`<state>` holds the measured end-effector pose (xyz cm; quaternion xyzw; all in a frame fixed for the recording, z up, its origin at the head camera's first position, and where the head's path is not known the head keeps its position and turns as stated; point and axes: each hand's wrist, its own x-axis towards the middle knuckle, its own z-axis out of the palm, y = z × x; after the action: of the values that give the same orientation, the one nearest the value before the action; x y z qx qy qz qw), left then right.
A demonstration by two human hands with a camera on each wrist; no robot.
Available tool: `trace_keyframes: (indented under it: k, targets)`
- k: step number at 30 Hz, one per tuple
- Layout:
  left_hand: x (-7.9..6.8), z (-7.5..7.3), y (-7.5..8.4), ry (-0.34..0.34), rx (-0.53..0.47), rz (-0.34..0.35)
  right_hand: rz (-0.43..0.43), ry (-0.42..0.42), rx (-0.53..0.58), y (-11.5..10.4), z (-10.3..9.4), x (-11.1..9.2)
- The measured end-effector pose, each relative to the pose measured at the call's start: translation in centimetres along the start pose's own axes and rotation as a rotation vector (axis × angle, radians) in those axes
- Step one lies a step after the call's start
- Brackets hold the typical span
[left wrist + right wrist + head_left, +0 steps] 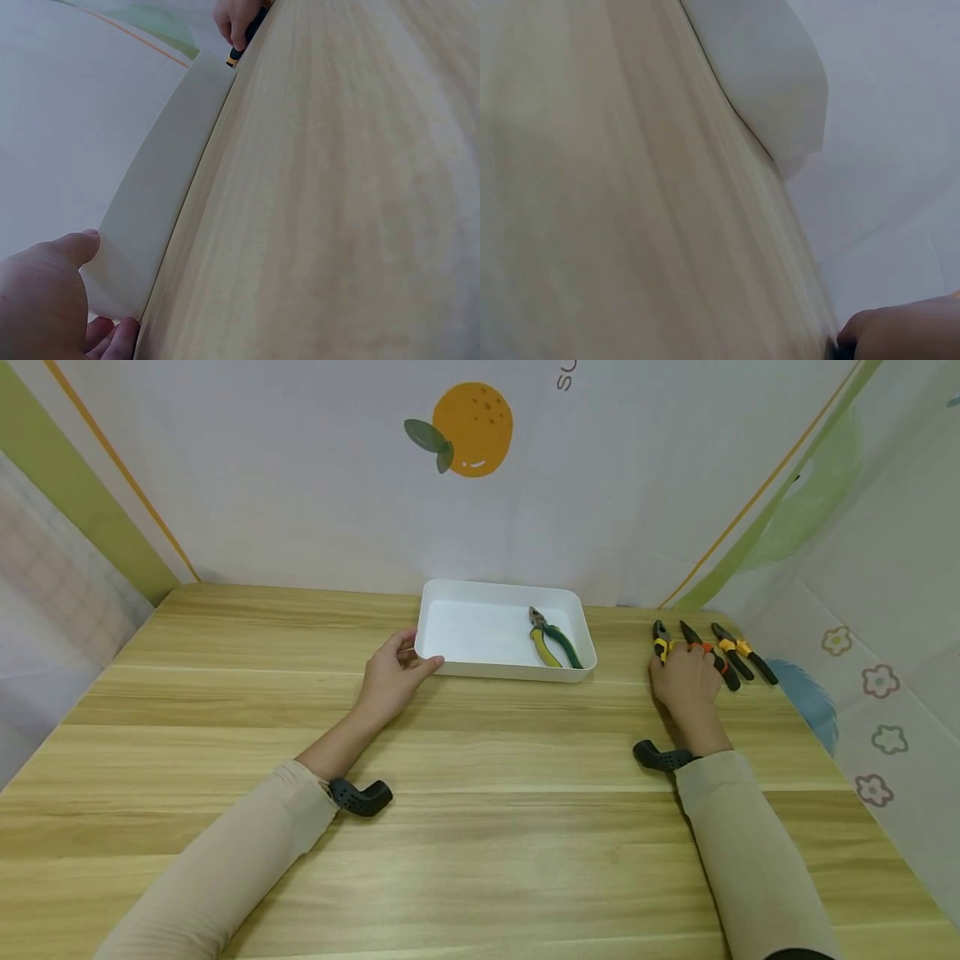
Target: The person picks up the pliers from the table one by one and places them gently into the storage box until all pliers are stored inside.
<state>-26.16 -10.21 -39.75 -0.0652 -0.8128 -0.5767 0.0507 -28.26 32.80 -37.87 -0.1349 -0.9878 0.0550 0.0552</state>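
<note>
A white tray (480, 670) sits at the back middle of the table, with green-and-yellow pliers (557, 643) lying open in its right part. My left hand (390, 678) holds the tray's near left corner; in the left wrist view the thumb lies against the near wall and the fingertips are low at the corner. Over to the right, my right hand (686, 681) grips black-and-yellow pliers (661, 639) by the handles, which it mostly hides. Only a bit of that hand and a dark piece of handle show in the right wrist view.
Right of my right hand lie orange-and-black long-nose pliers (690, 633) and yellow-and-black pliers (738, 652), close to the table's right edge. A printed cloth (315, 485) hangs right behind the tray. The wooden table (510, 827) spreads out in front.
</note>
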Motion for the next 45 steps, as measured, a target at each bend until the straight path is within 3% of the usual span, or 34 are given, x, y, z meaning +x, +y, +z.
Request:
trace_keyframes:
  k: [14, 28, 37, 45]
  targets:
    - [0.0, 0.0, 0.0, -0.011, -0.003, 0.011, -0.012, -0.01, 0.057, 0.4, -0.1, 0.3]
    - [-0.2, -0.1, 0.1, -0.007, -0.006, 0.007, -0.011, -0.104, 0.242, -0.4, -2.0, -0.3]
    - [-0.1, -0.1, 0.2, 0.001, -0.005, 0.003, -0.054, -0.078, 0.319, -1.4, -3.0, -0.7]
    - [0.0, 0.0, 0.1, 0.002, -0.006, -0.007, -0.102, -0.048, 0.281, -2.5, -4.3, -1.0]
